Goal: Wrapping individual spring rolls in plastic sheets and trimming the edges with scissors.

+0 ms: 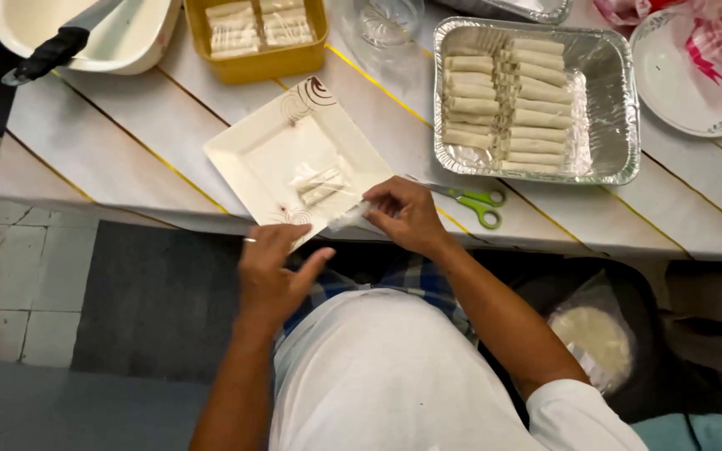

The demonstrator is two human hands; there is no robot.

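Note:
My right hand (407, 215) pinches a thin pale rolled wrapper (350, 215) at the near corner of a square cream plate (269, 150). Two finished rolls (319, 185) lie on that plate, just beyond the fingers. My left hand (273, 271) hovers below the plate's near edge, fingers spread, holding nothing. A foil tray (612, 100) to the right holds several rows of rolled pastries (507, 104).
Green-handled scissors (478, 205) lie beside my right hand. A yellow tub (315, 54) with more rolls, a cream basin (139, 46) with a black-handled knife (60, 46), a glass dish (386, 21) and a white plate (670, 83) stand at the back. A bag of round wrappers (595, 338) sits by my right elbow.

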